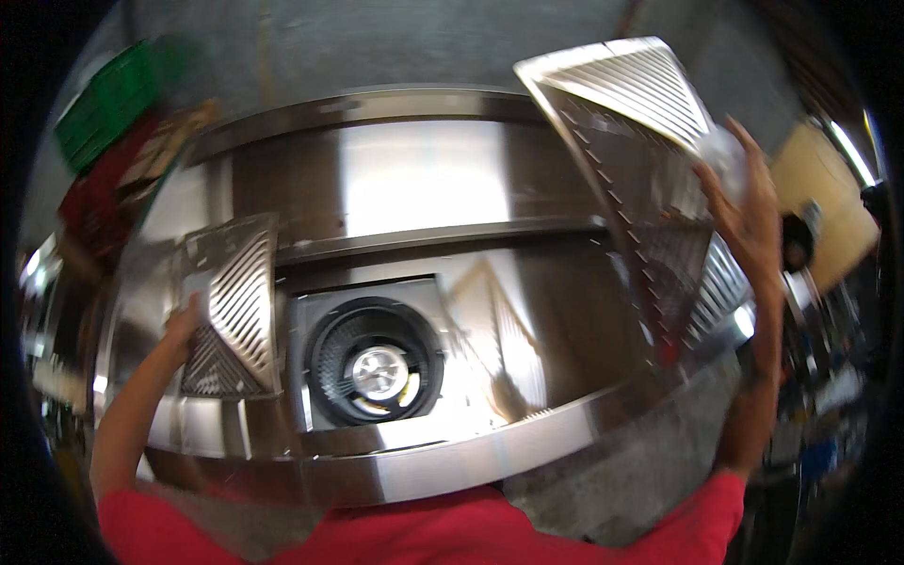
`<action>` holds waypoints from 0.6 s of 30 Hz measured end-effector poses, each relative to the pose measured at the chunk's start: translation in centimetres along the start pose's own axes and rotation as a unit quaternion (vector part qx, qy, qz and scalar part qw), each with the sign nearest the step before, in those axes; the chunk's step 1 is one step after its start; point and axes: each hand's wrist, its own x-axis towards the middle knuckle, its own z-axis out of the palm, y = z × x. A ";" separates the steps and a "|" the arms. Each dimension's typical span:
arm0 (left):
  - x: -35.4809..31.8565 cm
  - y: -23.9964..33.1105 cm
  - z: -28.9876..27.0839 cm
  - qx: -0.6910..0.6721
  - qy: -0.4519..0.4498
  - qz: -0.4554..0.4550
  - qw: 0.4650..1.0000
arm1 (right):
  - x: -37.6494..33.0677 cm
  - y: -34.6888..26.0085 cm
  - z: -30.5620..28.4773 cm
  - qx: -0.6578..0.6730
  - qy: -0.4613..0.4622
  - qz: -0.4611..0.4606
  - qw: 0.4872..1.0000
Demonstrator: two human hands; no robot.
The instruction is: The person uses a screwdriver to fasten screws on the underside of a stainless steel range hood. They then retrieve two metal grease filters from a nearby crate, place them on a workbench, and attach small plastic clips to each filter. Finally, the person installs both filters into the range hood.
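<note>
A large stainless-steel range hood (414, 476) lies before me with its fan opening facing up. My right hand (749, 212) holds a slatted metal filter panel (626, 80) by its right edge, tilted up over the hood's right side. A blurred, translucent whitish piece (720, 155) shows between the thumb and fingers. My left hand (182, 328) grips a second slatted filter panel (247, 306) by its left side, low over the hood's left part. Whether that panel touches the hood I cannot tell. Between the panels sits the round black fan housing (325, 320) with a silvery hub (379, 371).
A green plastic crate (108, 104) and a red object (94, 207) stand beyond the hood's far left corner. At the right are a tan board-like piece (829, 202) and blurred clutter. Grey concrete floor (424, 47) lies behind the hood.
</note>
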 end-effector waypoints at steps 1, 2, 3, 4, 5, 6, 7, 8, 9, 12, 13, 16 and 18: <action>-0.5 -0.1 -1.5 0.022 -0.025 0.005 0.999 | 1.0 -0.1 1.0 0.021 0.007 0.016 1.000; -0.1 0.8 -0.4 0.115 -0.005 -0.009 0.993 | 2.3 0.2 0.9 0.017 0.014 0.009 1.000; 2.0 0.1 -3.7 0.131 0.034 0.034 0.990 | 3.1 0.9 2.1 0.048 0.035 0.006 0.998; 3.0 0.0 -3.6 0.122 0.064 0.053 0.989 | 3.9 1.7 3.0 0.046 0.062 -0.036 0.996; 3.1 1.0 -1.4 0.199 0.047 0.025 0.979 | 4.6 2.6 3.4 0.035 0.080 -0.083 0.993; 2.3 1.5 0.1 0.205 0.037 0.032 0.978 | 5.0 3.4 4.2 0.014 0.052 -0.074 0.996; 1.6 1.9 0.9 0.211 0.035 0.036 0.976 | 5.2 4.1 5.5 0.001 0.025 -0.064 0.998; 1.3 2.1 1.2 0.271 0.058 0.079 0.958 | 5.3 4.7 7.2 0.006 0.006 -0.079 0.997; 1.5 2.1 0.9 0.327 0.084 0.120 0.934 | 5.1 4.8 8.6 0.030 -0.034 -0.109 0.993; 5.7 3.0 -8.5 0.451 0.233 0.340 0.792 | 4.0 5.2 12.8 0.155 -0.191 -0.144 0.958; 6.3 4.1 -11.9 0.479 0.284 0.421 0.716 | 3.6 5.7 14.3 0.180 -0.197 -0.197 0.943; 1.7 2.8 -5.1 0.493 0.319 0.442 0.678 | 0.0 5.4 16.1 0.203 -0.401 -0.268 0.852; -4.9 5.6 -4.8 0.435 0.246 0.414 0.761 | -2.9 5.4 17.9 0.238 -0.457 -0.299 0.803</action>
